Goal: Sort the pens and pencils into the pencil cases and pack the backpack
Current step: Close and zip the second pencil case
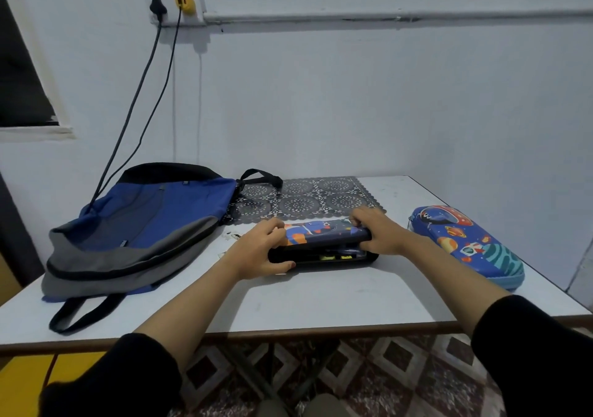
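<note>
White table (pixel 321 301), centre: I log one pencil case (pixel 324 236), lid ajar, left hand (pixel 260 251) and right hand (pixel 380 233) curling fingers round its ends, apparently to press it shut; second pencil case (pixel 465 243) right, backpack (pixel 144 224) left, awaiting both.

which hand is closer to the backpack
Left. The left hand grips the end of the half-open pencil case that faces the backpack, a short gap from it. The right hand holds the case's other end, farther away.
</note>
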